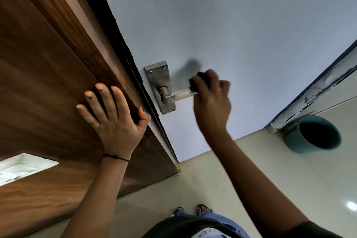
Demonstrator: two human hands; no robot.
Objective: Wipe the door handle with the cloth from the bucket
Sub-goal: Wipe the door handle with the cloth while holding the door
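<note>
A steel lever door handle (178, 94) on a steel backplate (158, 75) is fixed to the pale blue door (231, 25). My right hand (211, 98) is closed around a dark cloth (201, 79) and presses it on the outer end of the lever, which it covers. My left hand (114, 110) lies flat with fingers spread on the brown wooden door frame (48, 63), thumb at the frame's edge, apart from the handle. A teal bucket (314, 135) stands on the floor at the right, beside the door's far edge; its inside looks dark.
Beige floor tiles (251, 170) stretch below the door. My feet and jeans (202, 212) show at the bottom centre. A worn, peeling door edge (318, 87) runs diagonally above the bucket. A white opening (21, 168) shows at the lower left.
</note>
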